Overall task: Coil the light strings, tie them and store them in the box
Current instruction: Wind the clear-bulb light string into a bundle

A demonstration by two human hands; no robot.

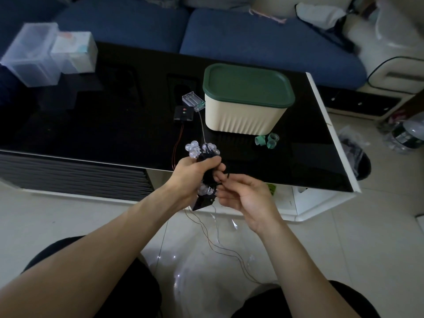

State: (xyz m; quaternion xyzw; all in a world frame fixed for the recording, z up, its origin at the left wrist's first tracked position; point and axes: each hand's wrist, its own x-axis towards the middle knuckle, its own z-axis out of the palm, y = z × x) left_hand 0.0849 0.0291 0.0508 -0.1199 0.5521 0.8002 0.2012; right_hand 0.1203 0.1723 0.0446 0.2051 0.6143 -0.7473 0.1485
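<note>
Left hand [195, 171] grips the coiled bulb light string [206, 171], held off the table's near edge, long axis running away from the person. Right hand [241, 193] pinches a black tie [226, 176] just right of the coil — nearer for wrapping. Lidded box [245, 111] stands beyond, closed.

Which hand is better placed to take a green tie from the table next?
The right hand, probably. The green ties lie on its side, near the box, and it pinches only a thin wire; the left hand grips the coiled bundle.
</note>
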